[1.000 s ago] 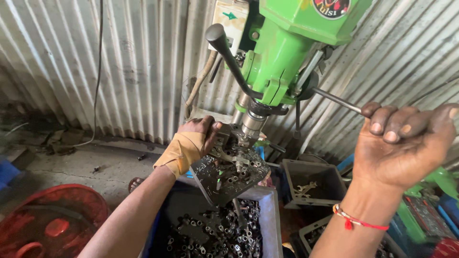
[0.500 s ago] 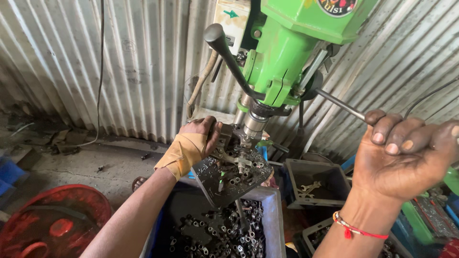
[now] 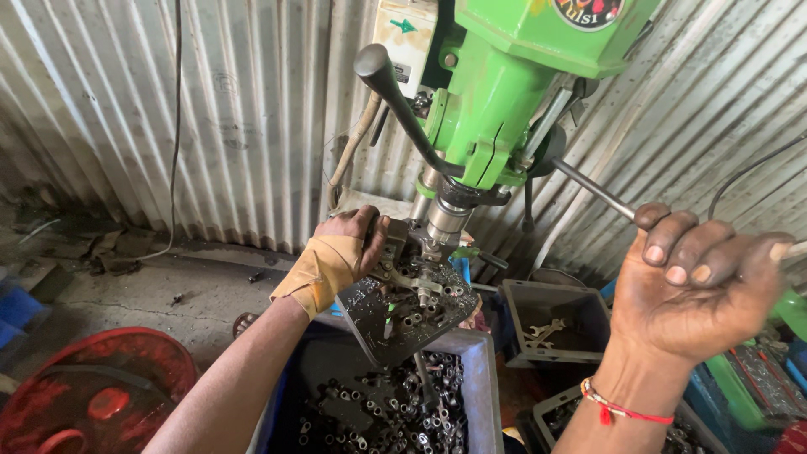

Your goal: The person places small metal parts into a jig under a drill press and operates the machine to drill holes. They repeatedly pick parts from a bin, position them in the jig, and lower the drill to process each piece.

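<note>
My left hand [image 3: 340, 252] pins a small metal part [image 3: 418, 284] at the drill table's [image 3: 378, 324] back edge, steadying it under the spindle [image 3: 443, 220]; my right hand [image 3: 698, 282] grips the feed lever [image 3: 593, 189].

Dark metal drill table [image 3: 370, 324], small metal parts [image 3: 420, 290] scattered on it, concrete floor [image 3: 126, 294], red round tub [image 3: 92, 395]

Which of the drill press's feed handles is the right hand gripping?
The right hand grips the bare steel handle pointing right. The other handle, ending in a dark knob, sticks up to the left with no hand on it.
</note>
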